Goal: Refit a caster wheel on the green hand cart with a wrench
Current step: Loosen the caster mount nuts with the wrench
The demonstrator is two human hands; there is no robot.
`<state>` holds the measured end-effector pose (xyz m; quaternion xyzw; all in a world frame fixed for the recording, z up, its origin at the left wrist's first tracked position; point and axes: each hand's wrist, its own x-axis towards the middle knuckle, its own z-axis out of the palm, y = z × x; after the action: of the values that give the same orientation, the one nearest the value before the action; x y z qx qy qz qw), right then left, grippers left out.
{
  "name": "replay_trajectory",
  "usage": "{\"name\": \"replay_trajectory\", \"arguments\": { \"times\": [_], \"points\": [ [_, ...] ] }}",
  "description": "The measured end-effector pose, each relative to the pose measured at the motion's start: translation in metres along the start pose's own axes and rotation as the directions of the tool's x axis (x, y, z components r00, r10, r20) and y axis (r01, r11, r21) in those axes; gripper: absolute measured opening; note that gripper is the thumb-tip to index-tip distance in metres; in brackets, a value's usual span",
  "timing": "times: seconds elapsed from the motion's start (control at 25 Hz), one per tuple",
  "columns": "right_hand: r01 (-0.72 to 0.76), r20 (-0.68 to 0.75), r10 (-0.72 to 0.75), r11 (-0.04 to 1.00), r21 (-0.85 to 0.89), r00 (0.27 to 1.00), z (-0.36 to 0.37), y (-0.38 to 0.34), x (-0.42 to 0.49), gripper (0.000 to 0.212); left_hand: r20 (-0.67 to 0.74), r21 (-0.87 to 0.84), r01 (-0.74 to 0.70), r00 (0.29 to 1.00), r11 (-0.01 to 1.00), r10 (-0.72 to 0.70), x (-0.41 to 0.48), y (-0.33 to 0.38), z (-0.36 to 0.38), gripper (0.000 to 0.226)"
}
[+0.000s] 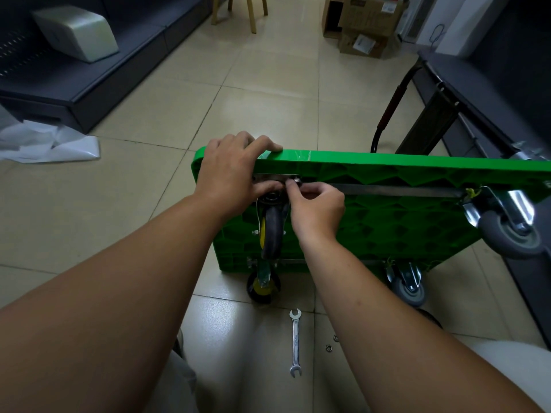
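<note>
Steadies tipped-up green plastic hand cart (387,222) with left hand (229,177), fingers curled over its top edge | pinches small metal fastener (296,182) in right hand (316,210) fingertips at black-and-yellow caster wheel (272,231) mount, cart's upper left corner | leaves silver double-ended wrench (295,342) below cart, long axis toward body, nearer right hand

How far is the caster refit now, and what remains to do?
Done: the caster sits against the underside of the green cart. In hand: the left hand grips its edge while the right hand pinches a fastener at the plate. Left: loose nuts and the wrench lie on the floor, so tightening likely remains.
</note>
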<state>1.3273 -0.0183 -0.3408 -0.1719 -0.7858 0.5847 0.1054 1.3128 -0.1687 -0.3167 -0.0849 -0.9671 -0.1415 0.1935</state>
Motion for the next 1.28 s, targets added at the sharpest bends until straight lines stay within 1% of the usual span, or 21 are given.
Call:
{"name": "replay_trajectory", "arguments": {
  "times": [0.16,0.44,0.64,0.84,1.0,1.16,1.28],
  "points": [
    [0.020,-0.024,-0.020,1.000,0.011,1.000,-0.0014,-0.0009,-0.0004,0.020,-0.001,-0.003,0.002,1.000,1.000,-0.002,0.0001,0.0000,0.0006,0.064],
    [-0.005,-0.046,0.008,0.998,0.068,0.999,0.0007,0.0019,-0.0034,0.022,0.005,0.001,0.009,1.000,1.000,-0.009,0.0006,0.0008,0.0005,0.064],
    [0.022,-0.055,-0.016,0.993,0.120,0.998,0.0012,0.0011,-0.0034,0.017,0.003,0.008,0.007,1.000,1.000,-0.007,0.0006,0.0008,0.0011,0.064],
    [0.038,-0.039,-0.033,0.992,0.124,0.999,0.0026,0.0024,-0.0037,0.021,0.005,0.009,0.012,1.000,1.000,-0.012,0.0009,0.0005,0.0010,0.064],
    [0.051,-0.050,-0.043,0.981,0.188,0.998,0.0030,0.0029,-0.0041,0.021,0.005,0.007,0.010,1.000,1.000,-0.010,0.0012,0.0007,0.0015,0.064],
    [0.101,-0.076,-0.089,0.978,0.184,0.993,0.0037,0.0044,-0.0045,0.015,0.007,0.014,0.011,1.000,1.000,-0.011,0.0014,0.0000,0.0023,0.065],
    [0.095,-0.084,-0.080,0.978,0.184,0.993,0.0047,0.0056,-0.0020,0.019,0.008,0.014,0.011,1.000,1.000,-0.011,0.0014,0.0002,0.0019,0.064]
  ]
}}
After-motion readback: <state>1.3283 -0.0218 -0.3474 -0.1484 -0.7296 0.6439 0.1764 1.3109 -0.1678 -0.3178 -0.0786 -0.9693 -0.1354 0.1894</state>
